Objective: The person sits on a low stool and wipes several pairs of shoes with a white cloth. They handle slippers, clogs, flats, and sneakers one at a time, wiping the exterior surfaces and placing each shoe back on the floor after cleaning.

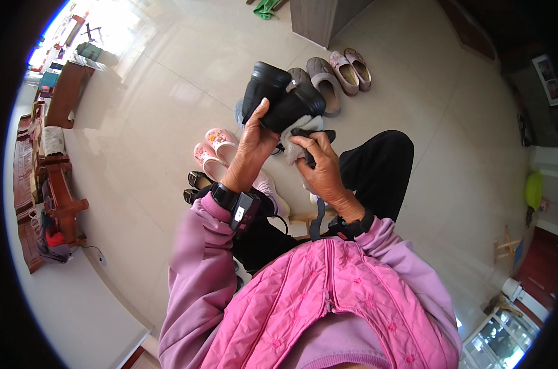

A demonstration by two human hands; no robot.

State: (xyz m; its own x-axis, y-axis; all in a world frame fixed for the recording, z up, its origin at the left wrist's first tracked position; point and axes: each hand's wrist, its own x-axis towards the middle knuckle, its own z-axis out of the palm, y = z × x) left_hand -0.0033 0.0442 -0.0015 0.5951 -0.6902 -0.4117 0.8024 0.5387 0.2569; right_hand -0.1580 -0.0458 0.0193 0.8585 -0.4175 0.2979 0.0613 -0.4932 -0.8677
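Note:
A pair of black shoes is held up in front of me, one shoe (266, 87) beside the other (295, 108), their rounded thick-soled ends pointing away. My left hand (253, 150) grips them from below, its thumb along the gap between the two. Bunched in my right hand (322, 168) is a whitish fleecy cloth (291, 145) with dark material folded against it. This cloth touches the near side of the right-hand shoe. The fingers hide part of the dark material, so its shape cannot be told.
On the tiled floor stand pink clogs (214, 147), black shoes (196, 184), lilac lace-up shoes (269, 189), grey slippers (325, 85) and pink slip-ons (350, 71). A cabinet corner (313, 23) rises beyond. Carved wooden furniture (60, 193) lines the left side.

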